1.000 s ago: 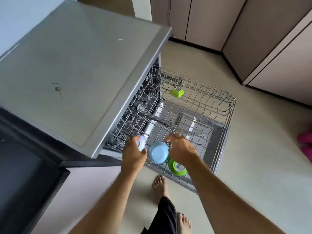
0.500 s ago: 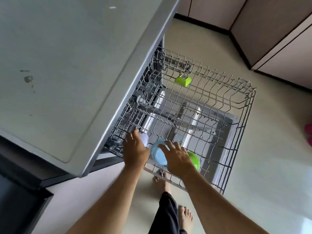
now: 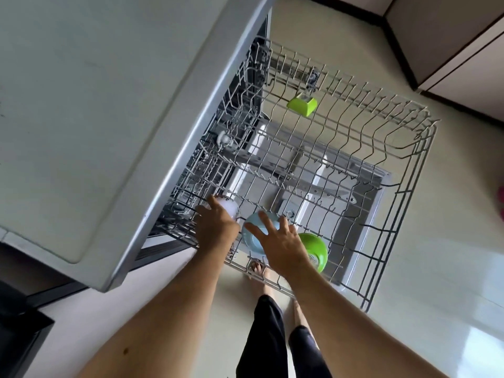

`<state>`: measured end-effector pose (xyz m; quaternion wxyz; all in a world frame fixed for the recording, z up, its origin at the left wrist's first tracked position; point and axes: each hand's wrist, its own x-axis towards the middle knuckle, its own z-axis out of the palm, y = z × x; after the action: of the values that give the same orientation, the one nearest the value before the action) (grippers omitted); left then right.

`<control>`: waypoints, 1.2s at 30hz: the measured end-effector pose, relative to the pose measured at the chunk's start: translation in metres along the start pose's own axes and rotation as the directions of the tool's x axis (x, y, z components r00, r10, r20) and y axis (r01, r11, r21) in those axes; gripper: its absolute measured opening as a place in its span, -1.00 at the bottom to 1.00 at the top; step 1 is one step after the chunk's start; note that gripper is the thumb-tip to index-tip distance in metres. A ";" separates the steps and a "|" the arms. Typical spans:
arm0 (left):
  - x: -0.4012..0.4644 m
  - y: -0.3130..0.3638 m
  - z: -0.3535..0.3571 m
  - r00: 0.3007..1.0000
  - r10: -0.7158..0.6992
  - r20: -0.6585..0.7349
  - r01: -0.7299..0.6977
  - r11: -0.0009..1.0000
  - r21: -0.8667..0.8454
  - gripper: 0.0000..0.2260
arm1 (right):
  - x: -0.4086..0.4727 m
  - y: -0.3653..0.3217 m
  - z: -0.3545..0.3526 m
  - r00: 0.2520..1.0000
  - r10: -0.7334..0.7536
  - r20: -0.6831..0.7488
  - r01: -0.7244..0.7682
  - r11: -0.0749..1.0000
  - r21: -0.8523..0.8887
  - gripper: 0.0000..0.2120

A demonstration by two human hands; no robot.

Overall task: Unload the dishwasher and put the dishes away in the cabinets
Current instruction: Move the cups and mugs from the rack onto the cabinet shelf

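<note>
The dishwasher's wire rack [image 3: 409, 203] is pulled out over the floor. At its near edge sit a white cup [image 3: 230, 207], a light blue bowl [image 3: 252, 236] and a green bowl [image 3: 317, 249], all upside down. My left hand [image 3: 216, 227] grips the white cup from above. My right hand [image 3: 281, 244] lies over the blue bowl with its fingers spread and fairly straight, touching it. A small green square dish [image 3: 302, 103] hangs at the rack's far side.
A grey countertop [image 3: 109, 105] overhangs the dishwasher on the left. Beige cabinet doors [image 3: 458, 36] line the far right corner. The lower rack and open door [image 3: 362, 192] lie beneath the wire rack. My bare feet [image 3: 259, 268] stand just below its near edge.
The view has dropped closer to the rack. My right hand went from gripping the blue bowl's edge to spreading its fingers over the bowl. My left hand has stayed on the white cup.
</note>
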<state>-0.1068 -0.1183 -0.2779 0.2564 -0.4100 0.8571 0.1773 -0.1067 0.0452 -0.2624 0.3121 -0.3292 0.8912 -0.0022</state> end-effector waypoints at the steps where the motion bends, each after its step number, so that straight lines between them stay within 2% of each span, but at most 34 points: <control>1: 0.002 0.000 0.001 1.000 -0.003 0.003 0.003 1.000 0.002 -0.16 | 0.000 0.000 -0.001 1.000 0.003 0.007 -0.002 1.000 -0.023 -0.19; 5: 0.010 -0.002 0.007 1.000 0.005 -0.010 -0.005 1.000 -0.017 -0.10 | 0.003 0.000 0.000 1.000 0.023 -0.007 -0.023 0.998 -0.058 -0.15; 9: 0.016 -0.005 0.009 0.999 0.020 -0.035 -0.022 0.999 -0.042 -0.18 | 0.007 0.005 0.006 0.999 0.002 -0.049 -0.005 0.998 -0.058 -0.13; 16: 0.008 -0.006 0.000 0.983 0.097 -0.158 -0.125 0.976 -0.178 -0.15 | 0.001 0.012 -0.001 0.986 -0.027 -0.166 0.024 1.000 -0.019 -0.02; 22: -0.009 0.004 -0.021 0.961 0.154 -0.232 -0.218 0.933 -0.287 -0.06 | -0.015 0.021 -0.026 0.987 0.021 -0.160 0.009 0.982 0.187 -0.02; 26: -0.032 0.011 -0.043 0.941 0.196 -0.275 -0.290 0.885 -0.364 -0.01 | -0.034 0.030 -0.046 0.967 0.098 -0.234 -0.015 0.943 0.333 -0.02; 32: -0.086 0.015 -0.072 0.916 0.242 -0.319 -0.368 0.823 -0.433 -0.09 | -0.068 0.034 -0.073 0.956 0.157 -0.248 -0.059 0.929 0.364 0.05; 36: -0.130 0.009 -0.089 0.907 0.219 -0.360 -0.394 0.746 -0.537 -0.11 | -0.101 0.032 -0.100 0.941 0.155 -0.302 -0.029 0.923 0.384 0.02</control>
<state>-0.0708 -0.0785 -0.1294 -0.0405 -0.3422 0.8395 0.4201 -0.1220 0.1093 -0.1322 0.2168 -0.2159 0.9282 -0.2118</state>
